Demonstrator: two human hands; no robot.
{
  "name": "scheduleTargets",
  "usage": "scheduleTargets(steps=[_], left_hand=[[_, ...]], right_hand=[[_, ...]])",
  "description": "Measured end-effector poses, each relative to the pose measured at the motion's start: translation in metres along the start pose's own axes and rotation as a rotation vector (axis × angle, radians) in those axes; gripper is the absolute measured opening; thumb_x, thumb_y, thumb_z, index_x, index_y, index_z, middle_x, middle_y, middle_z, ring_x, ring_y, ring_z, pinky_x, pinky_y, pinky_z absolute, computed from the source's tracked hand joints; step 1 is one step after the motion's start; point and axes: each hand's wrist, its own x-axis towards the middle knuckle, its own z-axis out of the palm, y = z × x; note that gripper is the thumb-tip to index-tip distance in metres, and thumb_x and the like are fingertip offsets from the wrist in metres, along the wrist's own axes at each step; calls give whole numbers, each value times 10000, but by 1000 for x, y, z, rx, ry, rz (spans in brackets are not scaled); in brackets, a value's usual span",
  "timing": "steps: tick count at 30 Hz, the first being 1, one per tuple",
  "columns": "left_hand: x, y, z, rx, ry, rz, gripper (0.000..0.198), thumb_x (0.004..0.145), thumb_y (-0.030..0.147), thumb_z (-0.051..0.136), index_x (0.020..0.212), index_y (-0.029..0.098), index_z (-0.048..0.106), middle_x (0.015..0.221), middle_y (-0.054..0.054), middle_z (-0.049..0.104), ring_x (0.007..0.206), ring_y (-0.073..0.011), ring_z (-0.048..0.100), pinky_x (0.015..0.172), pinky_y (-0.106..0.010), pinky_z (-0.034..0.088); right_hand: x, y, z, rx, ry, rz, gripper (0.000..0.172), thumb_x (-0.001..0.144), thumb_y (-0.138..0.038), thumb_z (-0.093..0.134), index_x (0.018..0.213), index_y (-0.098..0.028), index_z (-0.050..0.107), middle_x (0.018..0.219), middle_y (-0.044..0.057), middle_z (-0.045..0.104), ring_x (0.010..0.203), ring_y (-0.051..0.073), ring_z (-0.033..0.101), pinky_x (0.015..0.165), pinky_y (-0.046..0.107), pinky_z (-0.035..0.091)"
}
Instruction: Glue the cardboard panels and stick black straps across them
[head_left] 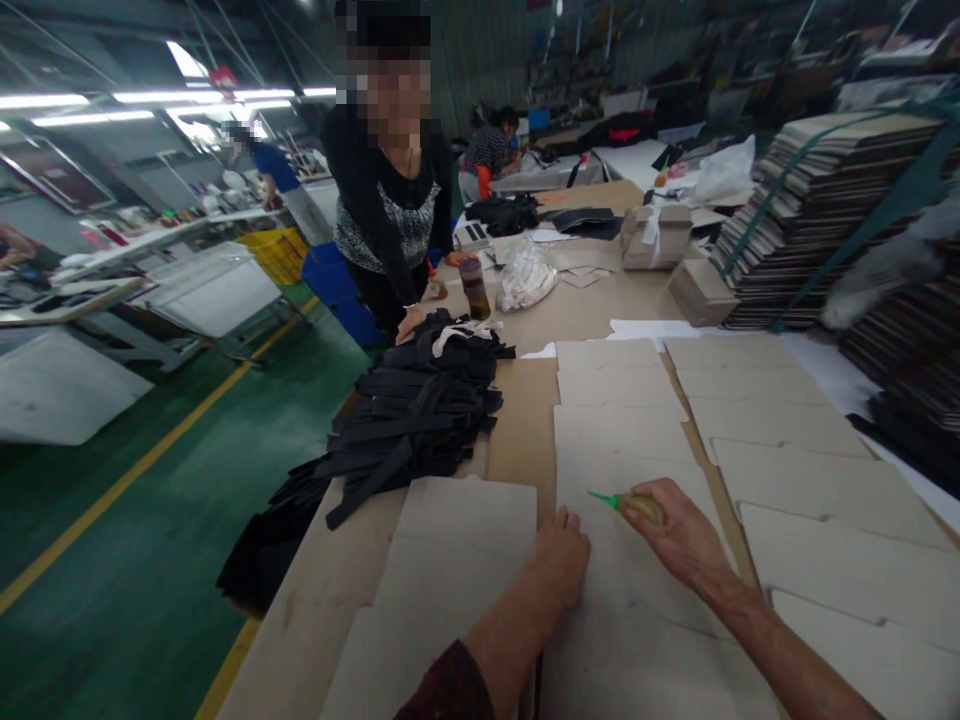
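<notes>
My right hand (682, 535) is closed around a small brownish squeeze bottle (643, 508) with a pointed green nozzle. The nozzle points left, over the middle column of overlapping grey-beige cardboard panels (622, 440). Against the left edge of that column rests my left hand (562, 560), its fingers lying on the board and holding nothing I can see. Left of it, more cardboard panels (457, 530) lie overlapped, partly covered by my forearm. A third column of panels (832, 490) runs along the right, beyond my right hand.
A heap of black strips (420, 410) hangs over the table's left edge. Across the table a person (390, 200) leans with both hands on it, near a dark drink bottle (473, 290) and a clear plastic bag (527, 275). Strapped board stacks (817, 210) stand at right.
</notes>
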Motion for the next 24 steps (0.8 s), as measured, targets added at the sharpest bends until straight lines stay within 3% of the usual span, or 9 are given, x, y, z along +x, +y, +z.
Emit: scheduleTargets(steps=[7,15,20,24], left_hand=[[-4,-3,-1,-6,34,22,580,699,293,732,1221,76,596,1382,-227,495,1343,-353,383,1090,-466,368],[-7,-5,-5,-17,37,48,610,655,317,771,1189,79,600,1375,-231,486,1329,-353,390,1077,-468,366],[-6,-6,-5,-26,35,44,643,621,291,808,1194,91,597,1385,-234,480,1330,-339,395,1080,-456,368],[-7,-7,-7,-38,42,51,679,597,313,842,1191,88,600,1376,-246,486,1323,-341,410,1072,-458,394]], right_hand=[[14,-7,14,-185,-57,-99,195,916,-423,473,958,-259,570,987,37,594,910,220,577,801,354,466],[27,-16,4,-345,-112,-127,174,925,-379,432,948,-254,550,982,48,578,910,228,563,734,346,448],[25,-18,-5,-295,-149,-65,173,890,-399,476,923,-253,563,962,37,598,871,219,580,724,344,443],[15,-21,4,-158,-92,21,205,850,-448,524,916,-265,590,966,31,619,859,219,595,740,351,457]])
